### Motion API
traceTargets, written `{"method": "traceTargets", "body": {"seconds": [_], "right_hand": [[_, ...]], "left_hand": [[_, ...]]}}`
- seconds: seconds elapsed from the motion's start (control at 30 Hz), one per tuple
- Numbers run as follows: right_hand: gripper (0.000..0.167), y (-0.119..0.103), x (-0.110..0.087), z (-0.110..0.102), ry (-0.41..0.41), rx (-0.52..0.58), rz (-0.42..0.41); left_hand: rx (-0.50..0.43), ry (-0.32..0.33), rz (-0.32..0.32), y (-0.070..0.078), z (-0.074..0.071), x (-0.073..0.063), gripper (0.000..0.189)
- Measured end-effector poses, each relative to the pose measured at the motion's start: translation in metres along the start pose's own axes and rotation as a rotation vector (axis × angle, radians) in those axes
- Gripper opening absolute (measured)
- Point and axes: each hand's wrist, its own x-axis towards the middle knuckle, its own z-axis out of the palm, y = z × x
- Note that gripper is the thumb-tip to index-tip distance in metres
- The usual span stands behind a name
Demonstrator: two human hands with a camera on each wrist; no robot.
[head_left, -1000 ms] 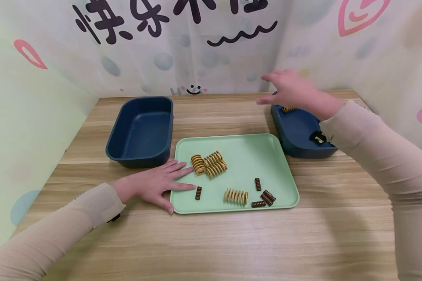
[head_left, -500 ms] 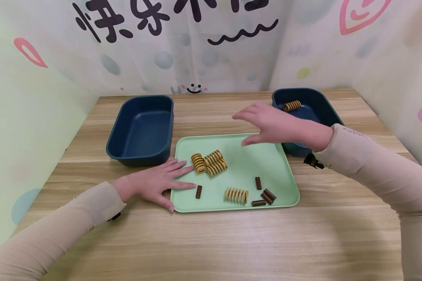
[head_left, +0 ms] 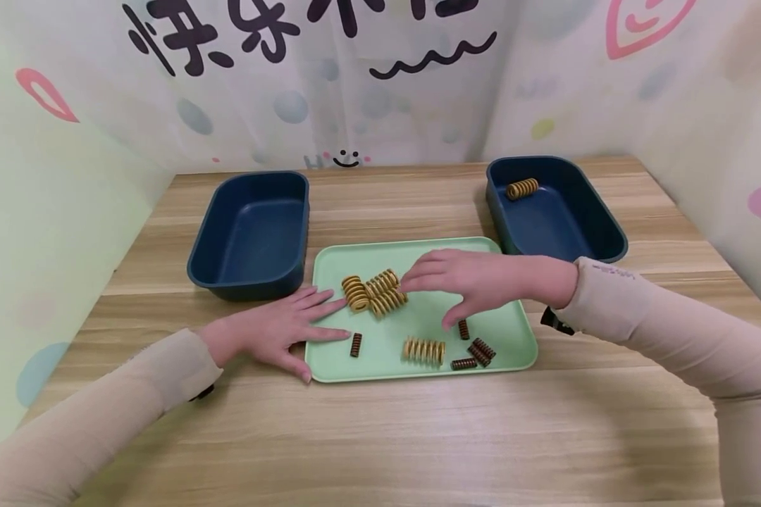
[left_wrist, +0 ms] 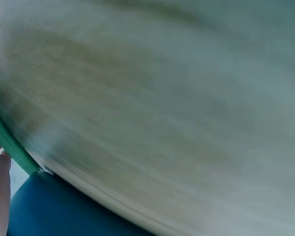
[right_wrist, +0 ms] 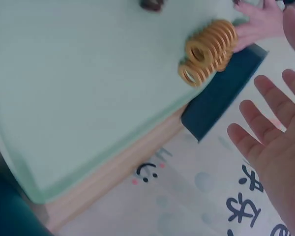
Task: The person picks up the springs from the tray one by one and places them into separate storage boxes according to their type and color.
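Observation:
Over the green tray [head_left: 482, 245] hangs my right hand [head_left: 472, 278], fingers extended and nothing held. Its fingertips are close to a cluster of gold coil springs [head_left: 387, 304] left of the tray's middle; whether they touch is unclear. In the right wrist view the palm [right_wrist: 290, 157] is bare beside the gold springs [right_wrist: 214, 44]. My left hand [head_left: 279, 331] lies spread on the tray's left edge, near a small dark spring [head_left: 356, 345]. Another gold spring [head_left: 424, 351] lies at the tray's front. Several small dark springs [head_left: 480, 352] lie at its front right.
A blue bin [head_left: 254, 239] with nothing visible inside stands behind my left hand. Another blue bin [head_left: 554, 225] stands at the back right, with one gold spring [head_left: 522, 189] in it. A printed curtain [head_left: 412, 120] hangs behind the wooden table [head_left: 387, 443].
My right hand has moved from above the right bin leftward and down over the tray, to the gold springs. The left hand has stayed in place.

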Motion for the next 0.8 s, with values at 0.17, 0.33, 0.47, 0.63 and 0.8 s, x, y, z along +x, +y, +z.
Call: {"method": "traceTargets", "body": {"seconds": [0.17,0.33,0.47,0.63,0.8], "right_hand": [[0.073,-0.005,0.000,0.014,-0.088,0.014,-0.035],[0.073,-0.010,0.002,0.022,-0.138,0.003,-0.064],[0.070,-0.012,0.005,0.026,-0.154,-0.010,-0.089],[0.068,-0.013,0.007,0.033,-0.171,-0.020,-0.121],[0.068,-0.014,0.011,0.036,-0.196,-0.037,-0.139]], "left_hand": [[-0.009,-0.005,-0.003,-0.001,0.003,-0.001,0.073],[-0.007,0.019,0.024,-0.001,0.003,-0.002,0.070],[0.023,0.036,0.041,0.001,0.004,-0.005,0.068],[0.053,0.060,0.059,0.004,0.006,-0.007,0.068],[0.049,0.062,0.055,0.006,0.006,-0.008,0.068]]}}
